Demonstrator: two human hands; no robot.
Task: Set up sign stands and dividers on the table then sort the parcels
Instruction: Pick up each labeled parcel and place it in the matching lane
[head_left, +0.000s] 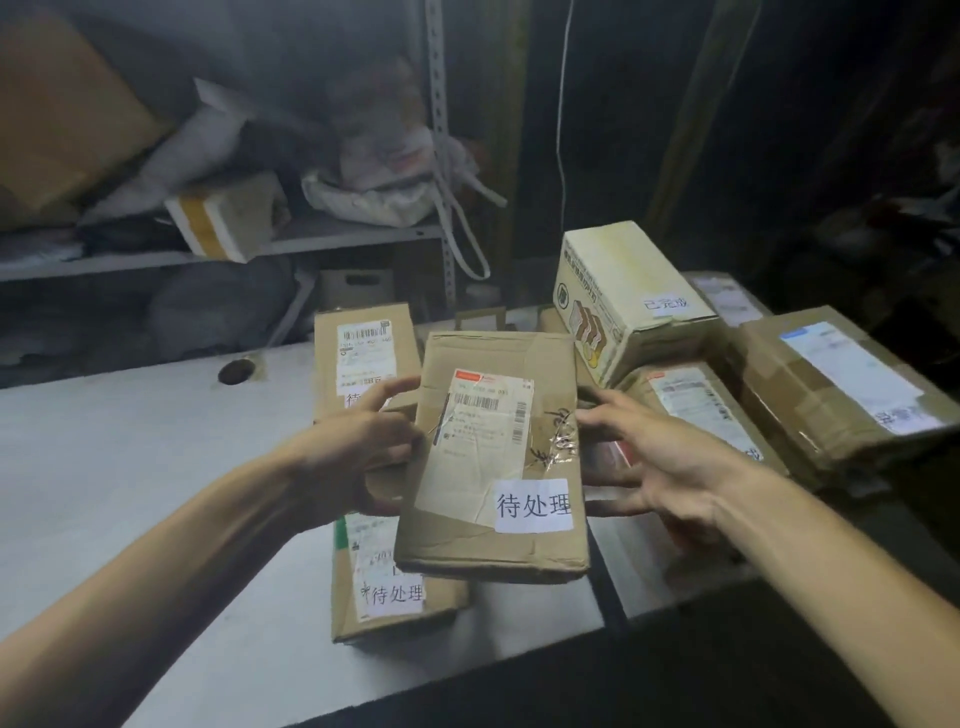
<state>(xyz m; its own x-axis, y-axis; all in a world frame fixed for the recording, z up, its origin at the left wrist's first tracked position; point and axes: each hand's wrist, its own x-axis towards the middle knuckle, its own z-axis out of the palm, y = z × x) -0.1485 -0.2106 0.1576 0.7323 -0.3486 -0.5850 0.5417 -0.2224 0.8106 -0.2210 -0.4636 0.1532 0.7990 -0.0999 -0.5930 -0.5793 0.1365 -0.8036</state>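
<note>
The left hand (358, 441) grips the left edge of a flat brown cardboard parcel (493, 545), thumb on top and fingers curled beneath. The right hand (670, 467) is spread open, its fingertips against the parcel's right edge and its fingers nearly straight. The parcel is held tilted above the grey bench (130, 467). Its cardboard is creased and dented and crossed with crinkled clear tape, and it carries a wrinkled white shipping label with a barcode and a white sticker with the handwritten words 待处理.

Below the held parcel and to its left, a second brown box (400, 608) lies flat on the bench with the same handwritten sticker. Behind the held parcel, to the left, a third narrow carton (363, 353) also lies flat, partly hidden by the left hand. Behind and to the right sits a pale printed carton (628, 291), blocky and tilted, with a small label on its side. Right of the held parcel lies a flat labelled box (696, 400). Beyond that sits a larger taped box (831, 395). Far behind the held parcel, a metal shelf (322, 239) holds soft bags and a foam box.
</note>
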